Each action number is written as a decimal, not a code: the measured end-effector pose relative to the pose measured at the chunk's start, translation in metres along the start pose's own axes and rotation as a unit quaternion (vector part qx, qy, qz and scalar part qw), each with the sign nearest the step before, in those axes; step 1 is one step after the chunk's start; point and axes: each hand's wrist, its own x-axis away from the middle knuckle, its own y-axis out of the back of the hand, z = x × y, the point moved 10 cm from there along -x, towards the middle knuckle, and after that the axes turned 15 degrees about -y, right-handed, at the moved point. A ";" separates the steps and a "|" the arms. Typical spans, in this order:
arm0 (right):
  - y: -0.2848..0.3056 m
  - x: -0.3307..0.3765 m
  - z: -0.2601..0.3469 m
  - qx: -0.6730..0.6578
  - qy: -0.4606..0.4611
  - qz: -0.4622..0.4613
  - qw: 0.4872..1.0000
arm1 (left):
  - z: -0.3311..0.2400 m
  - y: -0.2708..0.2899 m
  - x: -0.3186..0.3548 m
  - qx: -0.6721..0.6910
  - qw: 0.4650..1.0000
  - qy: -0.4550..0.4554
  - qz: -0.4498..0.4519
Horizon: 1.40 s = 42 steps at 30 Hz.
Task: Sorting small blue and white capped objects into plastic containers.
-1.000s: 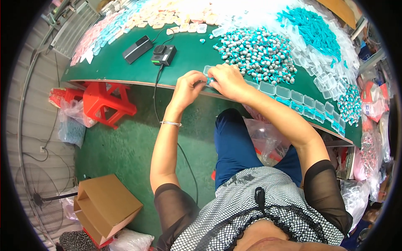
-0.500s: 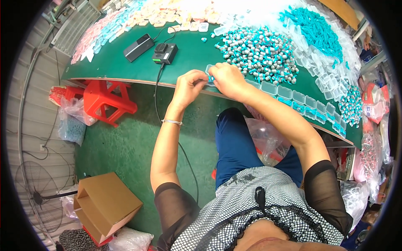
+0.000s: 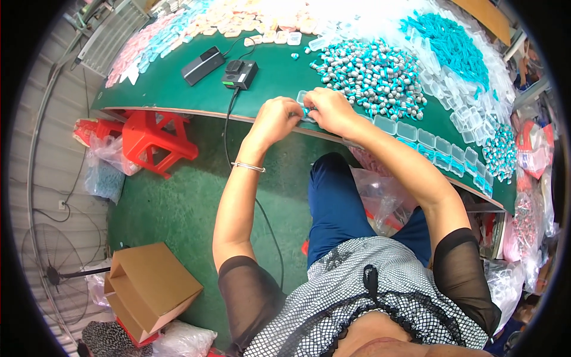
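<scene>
At the table's near edge, my left hand (image 3: 278,121) and my right hand (image 3: 334,112) meet over a small clear plastic case (image 3: 302,96) whose lid stands up. A bit of blue (image 3: 307,112) shows between the fingertips. My left fingers are curled in a pinch, and what they hold is hidden. The right fingers are closed at the case, over its inside. Just beyond my right hand lies a pile of small grey-and-blue plugs (image 3: 372,77). To its right runs a row of open clear cases (image 3: 425,138), several with blue pieces inside.
A black device (image 3: 241,72) with a cable and a dark flat box (image 3: 203,65) lie on the green table (image 3: 172,98). Blue pieces (image 3: 449,50) are heaped at the far right. Red stools (image 3: 156,143), a cardboard box (image 3: 156,288) and a fan (image 3: 53,275) stand at the left.
My hands stay at the case with slight finger shifts; the left hand's fingers have come in closer to the right's. The whole view has shifted a little.
</scene>
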 end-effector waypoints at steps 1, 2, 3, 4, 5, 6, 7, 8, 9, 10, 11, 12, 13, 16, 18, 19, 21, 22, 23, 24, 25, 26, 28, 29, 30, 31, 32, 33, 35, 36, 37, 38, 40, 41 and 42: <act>0.000 -0.001 -0.003 -0.017 -0.002 0.005 1.000 | 0.000 -0.002 -0.002 0.006 1.000 0.005 0.002; 0.000 0.000 -0.006 -0.015 -0.002 0.004 1.000 | -0.001 -0.003 -0.004 0.007 1.000 0.003 0.001; 0.002 0.001 -0.004 -0.023 0.003 -0.007 1.000 | 0.003 -0.002 -0.002 0.013 1.000 0.028 -0.001; 0.004 0.002 -0.001 -0.030 0.008 -0.018 0.999 | 0.008 -0.002 0.000 0.019 0.998 0.053 -0.003; 0.003 0.003 -0.001 -0.031 0.009 -0.017 0.999 | 0.008 -0.002 0.001 0.018 0.998 0.054 -0.004; 0.002 0.006 -0.001 -0.014 0.010 -0.011 1.000 | 0.009 -0.002 0.001 0.019 0.998 0.056 -0.013; 0.000 0.007 -0.001 0.003 0.012 -0.006 1.000 | 0.009 -0.001 0.001 0.021 0.998 0.058 -0.023; 0.000 0.008 -0.002 0.004 0.012 -0.006 1.000 | 0.010 -0.002 0.001 0.022 0.998 0.057 -0.023; -0.003 0.008 -0.001 0.023 0.007 0.001 1.000 | 0.008 -0.001 0.001 0.018 0.998 0.046 -0.026; -0.005 0.008 -0.001 0.042 0.003 0.008 0.999 | 0.006 -0.001 0.000 0.014 0.999 0.034 -0.029; -0.004 0.008 0.000 0.041 0.003 0.008 0.999 | 0.007 0.000 0.000 0.014 0.999 0.034 -0.029; -0.003 0.008 0.001 0.044 -0.005 0.009 0.999 | 0.009 -0.002 0.000 0.023 0.999 0.042 -0.015; -0.001 0.007 0.001 0.046 -0.013 0.010 0.999 | 0.012 -0.005 0.000 0.032 0.998 0.051 -0.001; 0.001 0.008 -0.002 0.062 -0.027 0.004 0.998 | 0.012 -0.003 0.000 0.035 0.997 0.067 -0.012; 0.002 0.010 0.000 0.071 -0.026 -0.006 0.997 | 0.011 -0.002 0.000 0.026 0.997 0.067 -0.023; 0.004 0.010 0.001 0.080 -0.024 -0.017 0.996 | 0.010 0.000 0.000 0.018 0.997 0.066 -0.033; 0.005 0.011 0.002 0.089 -0.024 -0.017 0.996 | 0.008 -0.002 -0.001 -0.002 0.998 0.059 -0.026; 0.006 0.012 0.002 0.099 -0.023 -0.017 0.995 | 0.006 -0.002 -0.003 -0.021 0.998 0.050 -0.021; 0.007 0.011 0.001 0.099 -0.024 -0.018 0.995 | 0.005 -0.003 -0.005 -0.021 0.998 0.049 -0.019; 0.004 0.009 0.001 0.112 -0.025 -0.007 0.993 | 0.006 -0.005 -0.006 -0.040 0.998 0.053 -0.001; 0.002 0.008 0.001 0.126 -0.026 0.005 0.992 | 0.006 -0.007 -0.008 -0.059 0.997 0.056 0.018; 0.004 0.008 0.001 0.126 -0.027 0.002 0.992 | 0.005 -0.007 -0.010 -0.060 0.997 0.053 0.019; 0.005 0.008 -0.004 0.133 -0.049 0.029 0.989 | 0.001 -0.007 -0.013 -0.062 0.997 0.035 0.026; 0.010 0.011 -0.006 0.133 -0.052 0.025 0.989 | 0.000 -0.008 -0.015 -0.062 0.997 0.031 0.028; 0.020 0.013 -0.006 0.102 -0.056 0.006 0.993 | 0.001 -0.003 -0.014 -0.066 0.997 0.048 0.012; 0.030 0.016 -0.007 0.071 -0.060 -0.014 0.996 | 0.003 0.001 -0.015 -0.069 0.996 0.065 -0.005; 0.038 0.019 -0.011 0.070 -0.062 -0.017 0.995 | 0.004 0.000 -0.018 -0.069 0.996 0.061 -0.003; 0.048 0.024 -0.012 0.049 -0.061 -0.015 0.997 | 0.011 0.004 -0.019 -0.071 0.994 0.078 -0.023; 0.064 0.033 -0.021 -0.001 -0.042 -0.018 0.999 | 0.024 0.011 -0.024 -0.085 0.990 0.097 -0.060; 0.075 0.039 -0.031 -0.043 -0.046 -0.014 0.998 | 0.028 0.005 -0.033 -0.082 0.991 0.093 -0.059; 0.088 0.046 -0.041 -0.056 -0.042 -0.028 0.997 | 0.029 0.000 -0.042 -0.080 0.992 0.088 -0.053; 0.100 0.054 -0.051 -0.068 -0.038 -0.042 0.996 | 0.030 -0.005 -0.051 -0.077 0.992 0.083 -0.047; 0.124 0.074 -0.071 -0.102 -0.117 -0.021 0.988 | 0.028 -0.017 -0.066 -0.081 0.993 0.085 -0.030; 0.133 0.083 -0.082 -0.115 -0.120 -0.021 0.986 | 0.028 -0.025 -0.073 -0.091 0.989 0.113 0.001; 0.143 0.094 -0.090 -0.115 -0.124 -0.026 0.985 | 0.028 -0.033 -0.078 -0.102 0.985 0.138 0.033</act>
